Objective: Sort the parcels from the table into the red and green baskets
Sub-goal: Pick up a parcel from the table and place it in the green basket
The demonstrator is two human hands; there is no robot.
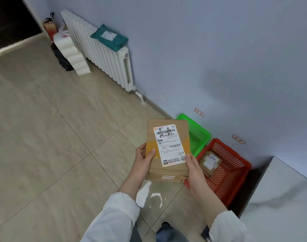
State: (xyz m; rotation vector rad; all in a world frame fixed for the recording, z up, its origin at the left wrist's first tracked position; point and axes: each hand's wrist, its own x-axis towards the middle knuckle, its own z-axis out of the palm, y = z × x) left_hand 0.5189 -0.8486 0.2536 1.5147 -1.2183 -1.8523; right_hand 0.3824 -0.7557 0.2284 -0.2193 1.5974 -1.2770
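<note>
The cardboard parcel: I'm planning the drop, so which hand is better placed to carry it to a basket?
Probably the right hand. It grips the cardboard parcel on the edge nearest the green basket and red basket; the left hand holds the far edge.

We hold a flat brown cardboard parcel (167,149) upright, white shipping label with black handwriting facing us. Beyond it, against the wall, we see the green basket (198,133); beside it the red basket (226,170) holds a smaller brown parcel (208,162).
</note>
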